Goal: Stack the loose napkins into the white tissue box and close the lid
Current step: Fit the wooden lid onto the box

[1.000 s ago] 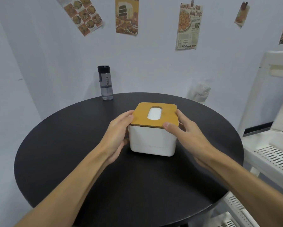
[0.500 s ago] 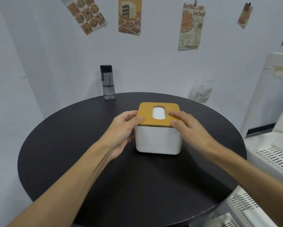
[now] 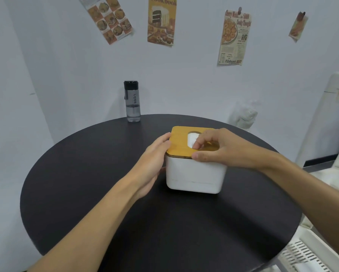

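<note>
Trouble, largest first: the white tissue box (image 3: pixel 194 173) could skid across the round black table (image 3: pixel 86 193), since the left hand (image 3: pixel 155 158) only lies flat against its left wall, fingers straight and together, gripping nothing. A pull from above would probably drag the box along. Next, the wooden lid (image 3: pixel 179 142), which sits closed on the box near the table's middle, might tip up at one edge if the right hand (image 3: pixel 223 148) lifts there. That hand arches over the lid with fingers curled, one tip dipped at the oval slot and the thumb against the lid's front edge. Whether it pinches the napkin (image 3: pixel 192 137) or merely prods it, I cannot tell. A snagged napkin could tear or bunch in the slot, leaving the stack untidy

Count, large to small: one table, one white slatted rack (image 3: pixel 331 173) at the right, five food clippings (image 3: pixel 160 22) on the wall, one box, one lid, two hands, one grey water bottle (image 3: pixel 132 103) at the far rim, one napkin patch showing through the slot
</note>
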